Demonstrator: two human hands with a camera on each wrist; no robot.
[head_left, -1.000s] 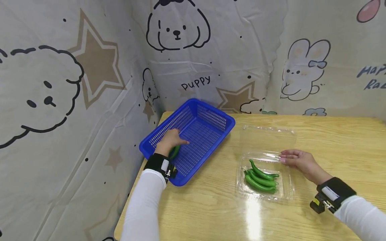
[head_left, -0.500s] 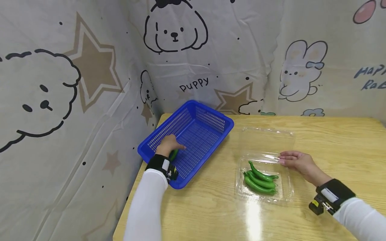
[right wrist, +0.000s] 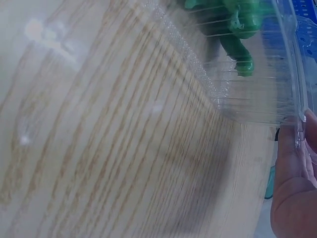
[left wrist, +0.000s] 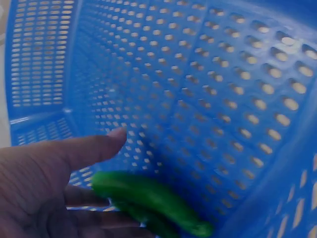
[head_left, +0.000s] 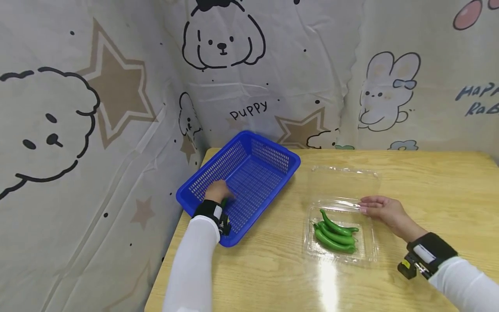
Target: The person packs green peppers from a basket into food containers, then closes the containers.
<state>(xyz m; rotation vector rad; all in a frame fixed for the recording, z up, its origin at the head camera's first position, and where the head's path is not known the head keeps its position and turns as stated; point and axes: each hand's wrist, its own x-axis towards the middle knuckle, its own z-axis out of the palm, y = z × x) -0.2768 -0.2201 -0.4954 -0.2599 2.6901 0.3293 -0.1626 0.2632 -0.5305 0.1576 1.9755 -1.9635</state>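
Left hand (head_left: 216,191) gripping green pepper (left wrist: 148,198) low inside blue basket (head_left: 273,152), right hand (head_left: 383,211) fingers relaxed on clear tray (head_left: 368,253) edge

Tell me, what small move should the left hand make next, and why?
Probably let go of the pepper: the left hand already has it low inside the blue basket, near the floor. More peppers wait in the clear tray, which the right hand touches.

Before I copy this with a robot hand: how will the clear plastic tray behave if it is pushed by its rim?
The clear plastic tray looks thin-walled, so it would probably flex rather than stay stiff. It holds only a few green peppers, so it is likely light and may slide on the smooth table; the right hand touches its rim. The peppers lie loose and could shift.
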